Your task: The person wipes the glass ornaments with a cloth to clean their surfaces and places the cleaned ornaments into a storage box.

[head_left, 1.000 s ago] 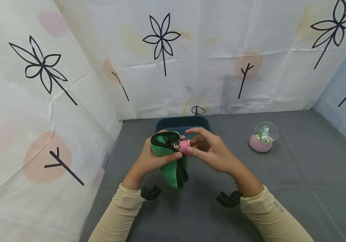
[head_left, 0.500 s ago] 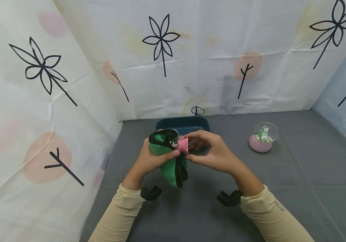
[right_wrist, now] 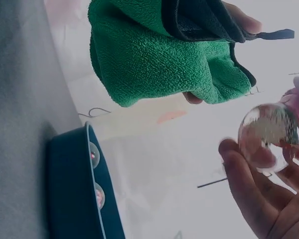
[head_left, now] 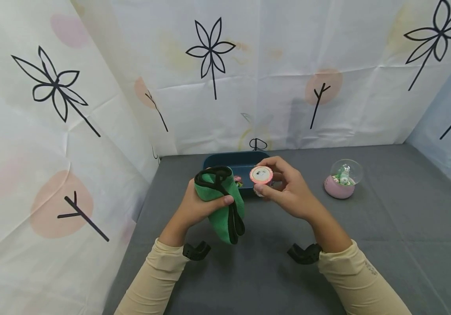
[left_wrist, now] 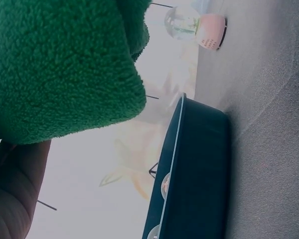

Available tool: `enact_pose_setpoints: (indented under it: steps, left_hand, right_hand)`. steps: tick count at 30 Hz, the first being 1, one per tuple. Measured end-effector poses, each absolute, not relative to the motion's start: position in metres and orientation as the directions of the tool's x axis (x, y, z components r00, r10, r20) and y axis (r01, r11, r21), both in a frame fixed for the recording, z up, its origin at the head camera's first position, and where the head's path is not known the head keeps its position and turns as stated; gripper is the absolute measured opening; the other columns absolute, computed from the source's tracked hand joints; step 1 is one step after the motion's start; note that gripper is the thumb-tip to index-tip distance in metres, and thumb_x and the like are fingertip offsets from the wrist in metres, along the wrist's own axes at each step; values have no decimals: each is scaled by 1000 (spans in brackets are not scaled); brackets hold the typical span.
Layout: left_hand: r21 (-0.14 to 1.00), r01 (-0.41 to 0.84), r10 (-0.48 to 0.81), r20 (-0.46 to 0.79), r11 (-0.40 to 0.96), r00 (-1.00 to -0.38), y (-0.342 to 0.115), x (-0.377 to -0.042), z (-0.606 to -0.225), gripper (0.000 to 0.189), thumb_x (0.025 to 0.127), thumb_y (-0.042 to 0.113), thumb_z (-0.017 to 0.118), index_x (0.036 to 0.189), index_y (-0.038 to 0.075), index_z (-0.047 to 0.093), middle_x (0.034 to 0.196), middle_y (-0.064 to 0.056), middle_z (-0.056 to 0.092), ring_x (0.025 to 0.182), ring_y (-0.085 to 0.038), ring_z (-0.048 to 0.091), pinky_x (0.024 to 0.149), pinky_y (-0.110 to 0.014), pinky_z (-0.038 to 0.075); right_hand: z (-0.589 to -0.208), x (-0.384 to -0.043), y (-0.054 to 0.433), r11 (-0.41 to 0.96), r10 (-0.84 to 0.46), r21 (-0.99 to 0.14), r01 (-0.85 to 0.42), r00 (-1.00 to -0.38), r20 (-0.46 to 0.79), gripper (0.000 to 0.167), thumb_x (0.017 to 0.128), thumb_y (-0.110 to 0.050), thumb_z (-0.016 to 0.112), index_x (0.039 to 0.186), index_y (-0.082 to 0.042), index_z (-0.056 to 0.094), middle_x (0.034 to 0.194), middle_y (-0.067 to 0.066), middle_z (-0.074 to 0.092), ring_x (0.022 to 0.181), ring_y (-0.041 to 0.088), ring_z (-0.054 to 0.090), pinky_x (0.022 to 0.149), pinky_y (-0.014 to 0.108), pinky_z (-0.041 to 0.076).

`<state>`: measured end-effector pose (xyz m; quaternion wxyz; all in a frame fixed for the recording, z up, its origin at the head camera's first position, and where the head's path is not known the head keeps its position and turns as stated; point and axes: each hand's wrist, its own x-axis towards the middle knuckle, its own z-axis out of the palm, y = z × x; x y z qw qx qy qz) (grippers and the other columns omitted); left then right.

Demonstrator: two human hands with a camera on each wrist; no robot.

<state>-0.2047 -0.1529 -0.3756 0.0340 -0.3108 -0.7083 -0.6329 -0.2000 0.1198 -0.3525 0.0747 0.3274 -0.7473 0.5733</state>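
Observation:
A green cloth [head_left: 225, 218] with black edging is bunched in my left hand [head_left: 195, 208], the thumb lying across its front. My right hand [head_left: 290, 190] holds a small snow globe [head_left: 261, 175] just right of the cloth, its pink-rimmed round underside turned toward the head camera. In the right wrist view the clear ball of this snow globe [right_wrist: 266, 132] sits among the fingers, with part of its pink base at the frame's edge. Cloth [right_wrist: 149, 69] and ball are apart there. Most of the left hand's fingers are hidden behind the cloth.
Behind the hands stands a dark teal tray [head_left: 219, 158], with more small globes [right_wrist: 99, 195] inside it. Another snow globe [head_left: 340, 188] on a pink base stands on the grey table [head_left: 387, 218] at the right. A printed white backdrop [head_left: 280, 65] closes off the back.
The snow globe has come out of the cloth and moved right and up in my right hand, its underside now turned to the head camera. The left hand keeps the cloth in place.

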Motion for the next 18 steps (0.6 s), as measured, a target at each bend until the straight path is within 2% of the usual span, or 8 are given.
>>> enact_pose_setpoints:
  steps: [5, 8, 12, 15, 18]
  left_hand:
    - [884, 465, 389, 413, 43, -823, -155, -203, -376, 44, 90, 28, 88, 126, 10, 71, 108, -14, 79, 99, -24, 78, 89, -39, 65]
    - [891, 452, 404, 400, 37, -823, -154, -204, -378, 50, 90, 29, 88, 130, 7, 69, 115, -14, 78, 103, -24, 77, 92, -39, 64]
    - [894, 448, 428, 398, 18, -811, -153, -205, -379, 57, 91, 34, 87, 136, 6, 67, 127, -13, 76, 113, -25, 75, 97, -39, 63]
    - [895, 446, 433, 398, 12, -809, -152, -205, -379, 57, 90, 37, 88, 135, 8, 67, 125, -13, 77, 112, -25, 76, 96, -40, 63]
    - [899, 439, 433, 392, 7, -811, -153, -204, -379, 57, 90, 38, 88, 134, 8, 68, 122, -15, 77, 108, -25, 76, 95, -40, 64]
  right_hand:
    - [-355, -202, 120, 238, -394, -737, -632, -757, 522, 48, 86, -5, 88, 130, -13, 69, 112, 5, 72, 80, 15, 67, 60, 27, 56]
    - [-356, -202, 120, 249, -404, -714, -655, -740, 538, 52, 81, -6, 93, 128, -13, 71, 112, 4, 74, 78, 17, 65, 61, 27, 57]
    - [-356, -201, 120, 262, -421, -705, -659, -736, 531, 56, 79, -5, 94, 129, -10, 70, 117, 4, 75, 90, 13, 69, 69, 30, 61]
    - [-356, -200, 120, 270, -429, -705, -655, -738, 521, 55, 79, -4, 94, 128, -9, 70, 122, 5, 75, 102, 11, 70, 75, 29, 63]
    - [-356, -199, 119, 272, -422, -709, -651, -742, 520, 51, 79, -4, 94, 124, -10, 70, 120, 4, 74, 106, 11, 71, 81, 29, 63]
